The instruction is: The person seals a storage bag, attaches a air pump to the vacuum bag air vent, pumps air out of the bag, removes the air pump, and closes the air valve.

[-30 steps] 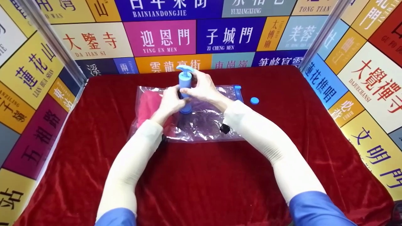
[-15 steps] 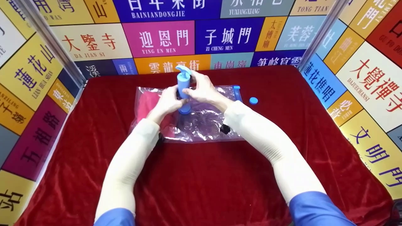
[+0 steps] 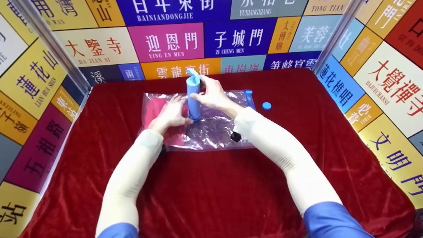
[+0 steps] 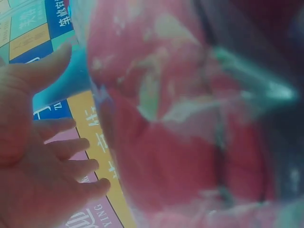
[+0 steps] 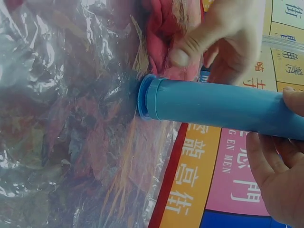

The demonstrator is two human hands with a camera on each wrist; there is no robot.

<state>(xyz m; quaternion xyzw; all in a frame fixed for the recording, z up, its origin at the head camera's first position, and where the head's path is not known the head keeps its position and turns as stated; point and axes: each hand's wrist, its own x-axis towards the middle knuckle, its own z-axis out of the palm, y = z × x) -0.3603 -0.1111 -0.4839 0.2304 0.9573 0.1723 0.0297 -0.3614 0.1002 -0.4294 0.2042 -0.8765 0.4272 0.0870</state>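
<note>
A blue hand pump (image 3: 193, 96) stands upright on a clear plastic storage bag (image 3: 214, 130), its base at the bag's round blue valve (image 5: 144, 97). My right hand (image 3: 214, 94) grips the pump's upper barrel, just below its curved handle (image 3: 192, 73). Beside the foot of the pump is my left hand (image 3: 170, 114), with loosely spread fingers and its thumb near the base. In the left wrist view nothing lies in that hand (image 4: 33, 156). Pinkish-red cloth (image 3: 153, 109) shows through the bag's left part.
On the red velvet cloth (image 3: 211, 185) right of the bag lies a round blue cap (image 3: 267, 105). A blue zip slider (image 3: 249, 96) sits at the bag's right edge. Panels with printed characters (image 3: 165, 41) wall in the back and both sides.
My left hand has let go of the pump barrel and moved down and left, its fingers loosening. The right hand keeps its hold, and the pump stays almost in place.
</note>
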